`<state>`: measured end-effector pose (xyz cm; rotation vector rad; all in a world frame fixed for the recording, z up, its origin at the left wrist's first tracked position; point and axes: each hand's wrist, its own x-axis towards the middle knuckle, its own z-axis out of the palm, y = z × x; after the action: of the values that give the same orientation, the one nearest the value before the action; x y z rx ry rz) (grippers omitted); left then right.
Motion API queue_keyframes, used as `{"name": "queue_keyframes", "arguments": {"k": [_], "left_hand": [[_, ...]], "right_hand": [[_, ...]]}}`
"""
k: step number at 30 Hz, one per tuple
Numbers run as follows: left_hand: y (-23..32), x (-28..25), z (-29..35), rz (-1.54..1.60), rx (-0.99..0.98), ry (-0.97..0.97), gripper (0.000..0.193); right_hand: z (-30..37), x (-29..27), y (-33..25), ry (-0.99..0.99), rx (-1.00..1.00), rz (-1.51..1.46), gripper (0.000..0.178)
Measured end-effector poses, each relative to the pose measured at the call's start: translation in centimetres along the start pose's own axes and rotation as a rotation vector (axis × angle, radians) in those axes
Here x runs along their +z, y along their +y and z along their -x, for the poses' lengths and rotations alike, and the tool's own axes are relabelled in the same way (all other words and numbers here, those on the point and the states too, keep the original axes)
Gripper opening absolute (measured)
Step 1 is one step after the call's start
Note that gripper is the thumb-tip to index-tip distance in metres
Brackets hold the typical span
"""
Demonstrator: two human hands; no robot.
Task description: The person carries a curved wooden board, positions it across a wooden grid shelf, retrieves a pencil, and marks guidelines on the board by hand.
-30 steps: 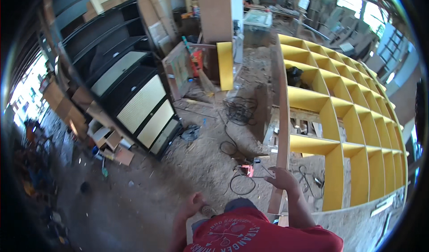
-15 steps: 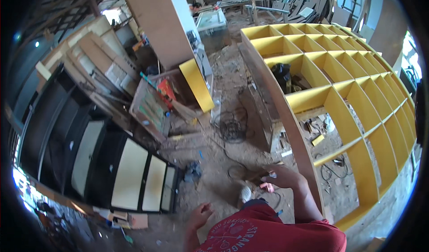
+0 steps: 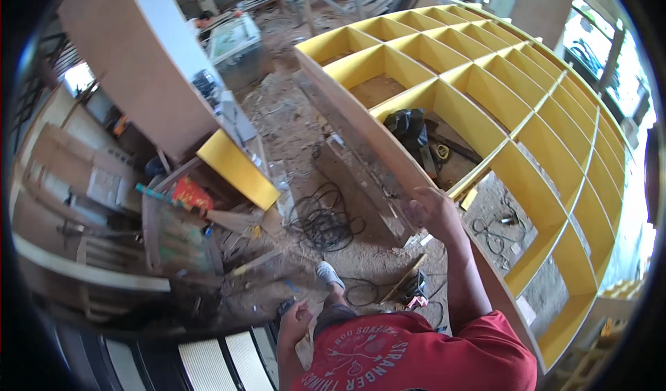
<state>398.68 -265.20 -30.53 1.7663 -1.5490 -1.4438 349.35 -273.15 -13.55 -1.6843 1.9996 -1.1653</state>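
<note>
A large yellow frame of open compartments point(image 3: 479, 141) lies raised at the right, with a brown side board point(image 3: 378, 138) along its near left. My right hand point(image 3: 431, 212) is held up beside that board, empty, its fingers loosely bent and apart; whether it touches the board I cannot tell. My left hand point(image 3: 296, 322) hangs low near my thigh, fingers loosely curled and partly apart, with nothing seen in it. One compartment shows a black plastic bag point(image 3: 408, 126) and a yellow-and-black tape measure point(image 3: 441, 152).
On the dirt floor lie a tangled black cable point(image 3: 326, 221) and a pink-and-black power tool point(image 3: 416, 295). My foot in a pale shoe point(image 3: 328, 274) is forward. Leftward stand a yellow-topped box point(image 3: 239, 169), a tall brown panel point(image 3: 132, 58) and a black cabinet point(image 3: 156, 360).
The view has shifted forward and turned right. My right hand has risen along the yellow frame's side board. A shoe has come forward, and the black cabinet has slid toward the lower edge.
</note>
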Motion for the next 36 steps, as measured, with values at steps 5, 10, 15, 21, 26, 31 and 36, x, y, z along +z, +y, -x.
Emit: {"name": "queue_keyframes", "arguments": {"k": [5,10,15,21,26,31,36], "left_hand": [[6.1,-6.1,-16.8,-0.112,0.093,-0.18,0.06],[20.7,-11.1,-30.0,-0.324,0.355,-0.317,0.059],[27.8,-11.3,-41.0,-0.284,0.489,-0.377,0.055],[40.5,-3.5,-47.6,-0.294,0.744,-0.546,0.045],[49.1,5.5,-52.2,-0.495,1.187,-0.473,0.058],[53.3,11.3,-56.0,-0.769,1.309,-0.584,0.076],[56.4,16.1,-57.5,-1.16,0.932,-0.707,0.075]], "right_hand": [[-2.9,4.7,5.0,0.258,0.17,0.216,0.035],[-7.1,7.0,7.0,0.524,0.378,0.299,0.033],[-12.6,6.1,4.2,0.454,0.654,0.189,0.028],[-23.8,3.9,10.4,0.347,0.587,0.081,0.028],[-33.8,3.9,26.3,0.301,0.569,0.216,0.027],[-40.9,8.8,37.0,0.22,0.688,0.485,0.03],[-42.1,11.3,43.7,0.265,0.585,0.464,0.03]]}}
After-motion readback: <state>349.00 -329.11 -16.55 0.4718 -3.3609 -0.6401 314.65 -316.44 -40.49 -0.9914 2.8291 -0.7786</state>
